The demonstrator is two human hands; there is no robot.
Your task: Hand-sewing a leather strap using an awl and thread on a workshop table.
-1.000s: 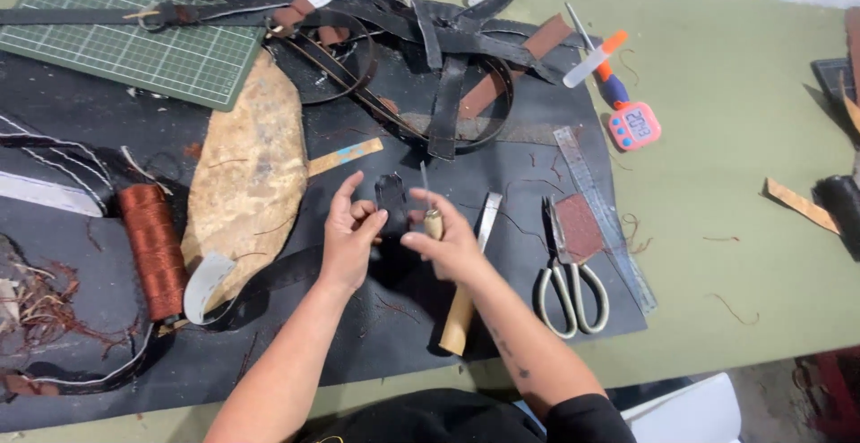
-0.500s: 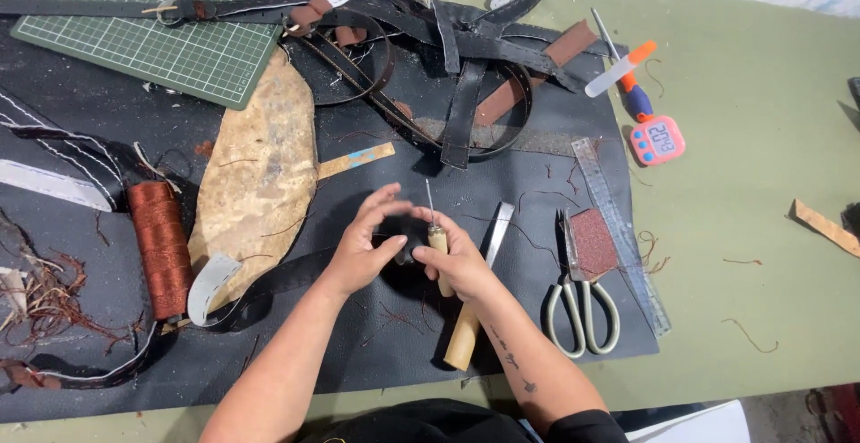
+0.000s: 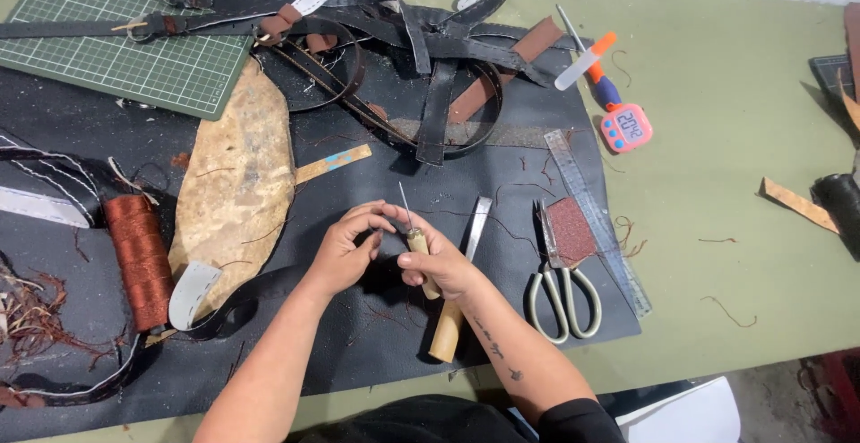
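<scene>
Awl [image 3: 414, 237] in right hand [image 3: 441, 264]: thin bright metal spike, pale smooth wooden handle. A second wooden handle [image 3: 445, 335] lay under the wrist, same light unfinished look. Work mat [image 3: 376, 335] was black, matt, grained, probably leather or rubber sheet, hard to tell. Straps [image 3: 439, 94] were black leather, semi-gloss, some with brown suede-like backs. Tan hide piece [image 3: 237, 183] looked rough and mottled. Thread spool [image 3: 139, 255] was rust-brown waxed cord, slight sheen. Scissors [image 3: 563, 291] had steel blades and cream plastic grips. Ruler [image 3: 596, 219] was clear plastic. Cutting mat [image 3: 125, 53] was green matt vinyl. Tabletop [image 3: 735, 183] was olive, matt.
</scene>
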